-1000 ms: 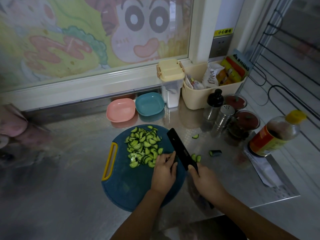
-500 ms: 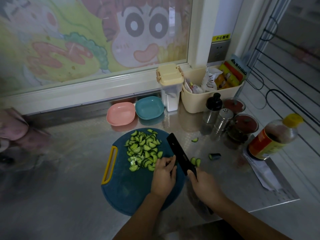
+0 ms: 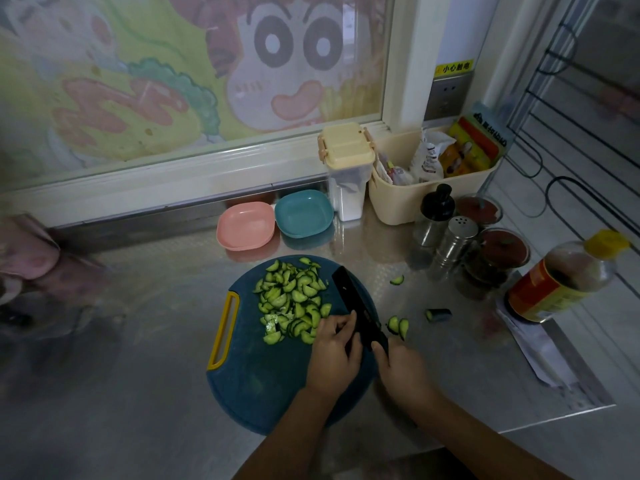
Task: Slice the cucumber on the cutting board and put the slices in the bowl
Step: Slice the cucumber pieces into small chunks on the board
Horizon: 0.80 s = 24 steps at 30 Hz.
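slicing: looks nearly done. A heap of half-moon cucumber slices [image 3: 291, 299] sits on the far half of the cutting board [image 3: 256, 386].
uncut stock: no whole cucumber in view. Any remainder would be under the left hand, which hides it.
knife [image 3: 356, 303]: black blade lies angled across the right side of the board, tip pointing away, just right of the heap.
right hand [image 3: 401, 365]: wrapped round the knife handle, gripping it.
left hand [image 3: 334, 355]: fingers curled down on the board right against the blade, touching the near edge of the heap. Cannot tell whether it pins a piece.
stray slices [image 3: 398, 326]: two are off the board on the counter [image 3: 138, 375], just right of the blade. One more lies further back, and a dark end stub [image 3: 438, 314] lies further right.
bowls: teal bowl [image 3: 304, 213] and pink bowl [image 3: 246, 226] sit side by side behind the board, by the wall. No slices show in either.
transfer: not started.
left to do: finish any last cut, collect the strays, move the whole heap into a bowl.
risk: left fingertips are very close to the edge.
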Each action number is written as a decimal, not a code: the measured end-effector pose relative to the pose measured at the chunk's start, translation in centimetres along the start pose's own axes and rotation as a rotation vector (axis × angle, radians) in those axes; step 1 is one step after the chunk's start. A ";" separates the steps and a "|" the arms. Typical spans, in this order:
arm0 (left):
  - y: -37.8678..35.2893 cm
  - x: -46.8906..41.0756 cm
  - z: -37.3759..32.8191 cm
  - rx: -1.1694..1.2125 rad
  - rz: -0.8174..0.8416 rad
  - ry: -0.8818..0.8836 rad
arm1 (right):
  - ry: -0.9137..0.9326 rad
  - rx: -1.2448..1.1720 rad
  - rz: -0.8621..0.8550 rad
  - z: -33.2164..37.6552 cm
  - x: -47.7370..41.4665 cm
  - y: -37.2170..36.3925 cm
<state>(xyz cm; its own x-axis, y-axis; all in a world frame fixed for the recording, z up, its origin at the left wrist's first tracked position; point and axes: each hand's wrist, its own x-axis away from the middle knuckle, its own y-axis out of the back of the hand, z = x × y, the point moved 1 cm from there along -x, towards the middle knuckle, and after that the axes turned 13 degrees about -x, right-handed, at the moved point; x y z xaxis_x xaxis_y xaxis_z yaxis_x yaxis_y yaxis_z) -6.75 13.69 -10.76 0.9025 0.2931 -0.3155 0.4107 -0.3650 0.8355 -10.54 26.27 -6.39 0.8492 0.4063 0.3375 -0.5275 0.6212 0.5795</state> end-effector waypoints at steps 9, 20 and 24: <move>0.1 0.2 -0.2 -0.012 0.001 0.021 | -0.014 -0.071 -0.012 -0.3 -0.1 0.5; 0.2 0.1 -0.2 0.012 -0.025 0.106 | 0.001 -0.136 -0.014 0.0 0.8 1.1; 0.3 0.0 -0.3 0.021 -0.035 0.111 | 0.008 -0.119 -0.013 0.2 0.9 1.2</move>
<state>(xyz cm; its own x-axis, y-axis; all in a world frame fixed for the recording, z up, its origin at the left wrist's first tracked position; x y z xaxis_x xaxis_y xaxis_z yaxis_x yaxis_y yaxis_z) -6.63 13.81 -10.37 0.8682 0.4019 -0.2911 0.4451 -0.3713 0.8148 -10.42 27.28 -5.26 0.8561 0.4026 0.3242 -0.5160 0.7017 0.4913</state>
